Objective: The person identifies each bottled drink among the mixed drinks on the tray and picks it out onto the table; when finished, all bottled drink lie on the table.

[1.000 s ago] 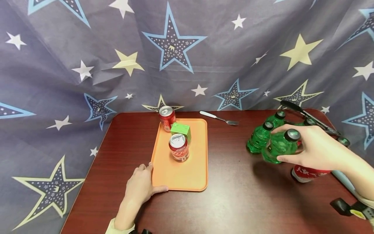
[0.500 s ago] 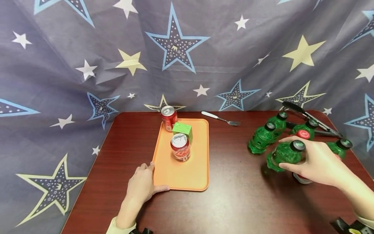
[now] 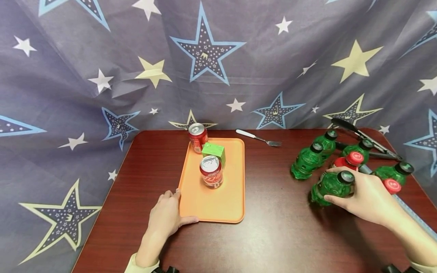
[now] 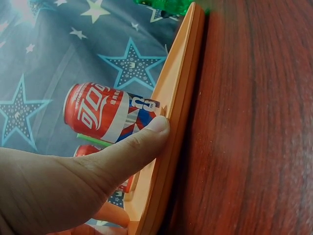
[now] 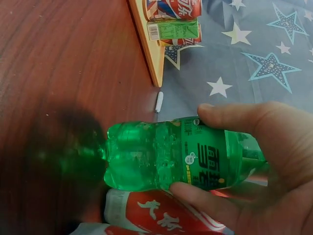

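My left hand (image 3: 165, 212) grips the near left corner of an orange tray (image 3: 232, 199), its thumb on the front rim and fingers at the left rim. On the tray stand a red cola can (image 3: 211, 177) and a bright green carton (image 3: 215, 151) behind it. Another red can (image 3: 197, 138) is at the tray's far left corner. On the right, my right hand (image 3: 370, 197) holds a green soda bottle (image 5: 151, 154) with a black cap, thumb and fingers around its label. The bottle is nearly upright and low over the table; whether its base touches cannot be told.
Several more green bottles (image 3: 305, 163) and red-capped bottles (image 3: 355, 159) crowd behind and beside my right hand. A white-handled fork (image 3: 256, 137) lies at the back. Long black-and-silver utensils (image 3: 370, 142) lie at the back right. A starry curtain (image 3: 205, 57) hangs behind the table.
My right hand has moved the green bottle slightly right and toward me, lowering it. More of the red-capped bottles shows now. The left hand remains at the tray's corner.
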Demonstrator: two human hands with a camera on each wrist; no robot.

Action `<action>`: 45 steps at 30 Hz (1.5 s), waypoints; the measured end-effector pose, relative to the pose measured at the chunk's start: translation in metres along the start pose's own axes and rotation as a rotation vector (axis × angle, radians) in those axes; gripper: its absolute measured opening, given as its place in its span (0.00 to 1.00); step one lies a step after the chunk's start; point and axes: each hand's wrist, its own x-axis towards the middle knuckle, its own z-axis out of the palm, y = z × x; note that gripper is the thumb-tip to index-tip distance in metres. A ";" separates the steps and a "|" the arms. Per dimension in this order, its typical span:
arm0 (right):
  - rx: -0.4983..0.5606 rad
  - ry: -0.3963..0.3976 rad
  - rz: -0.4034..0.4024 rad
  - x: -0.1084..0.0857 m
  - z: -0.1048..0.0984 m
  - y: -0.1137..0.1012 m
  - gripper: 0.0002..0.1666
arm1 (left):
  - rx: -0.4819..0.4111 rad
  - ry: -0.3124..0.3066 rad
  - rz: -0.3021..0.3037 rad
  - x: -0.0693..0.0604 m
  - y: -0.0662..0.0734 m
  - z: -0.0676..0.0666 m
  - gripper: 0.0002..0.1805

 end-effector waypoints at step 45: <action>-0.044 0.067 0.053 -0.006 0.001 -0.007 0.47 | 0.003 -0.027 -0.018 -0.005 -0.001 -0.002 0.67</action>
